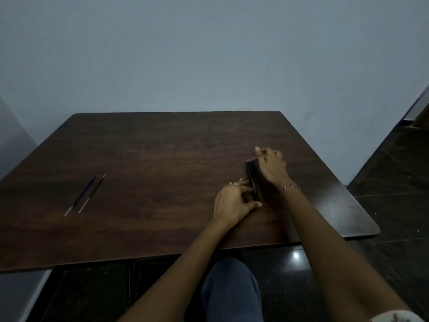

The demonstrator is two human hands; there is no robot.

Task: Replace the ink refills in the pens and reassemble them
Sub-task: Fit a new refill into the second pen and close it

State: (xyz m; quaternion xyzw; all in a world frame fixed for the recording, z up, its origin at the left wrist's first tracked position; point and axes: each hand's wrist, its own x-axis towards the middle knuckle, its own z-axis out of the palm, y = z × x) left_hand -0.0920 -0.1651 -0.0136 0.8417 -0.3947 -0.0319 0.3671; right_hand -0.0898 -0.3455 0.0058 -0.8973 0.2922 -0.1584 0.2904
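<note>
Wall: plain grey-blue painted wall (209,54), fills the upper half, dim light.
Floor: dark glossy tiled floor (394,182), right side and under the table, one bright glare spot.
Table: dark brown wooden table with rounded corners (151,147); near-left edge cut off by the frame.
Leg: knee in blue trousers (229,287), below the near table edge, lower part out of frame.
Right hand (271,168): laid over the far ends of the pens, fingers bent, one finger lifted; palm side hidden, cannot tell if gripping or only resting.
Left hand (233,201): fingers curled, fingertips on the left side and thumb tip at the near end of the left pen, pinching it.
Pens: two black cylindrical pens (253,180), right part of the table, flat, side by side and touching, between the hands. Right one mostly hidden under the right hand.
Pen axis: near-to-far, far ends leaning slightly left; tip end versus cap end too dark to tell.
Refills: thin blue ink refill (81,195) and thin dark brown ink refill (92,192), left part of the table, well apart from the pens, parallel, just beside each other, pale ends toward near-left.
Bracelet: red-and-white thread bracelet (290,187), right wrist.
Ring: small metal ring (234,183), left hand finger.
</note>
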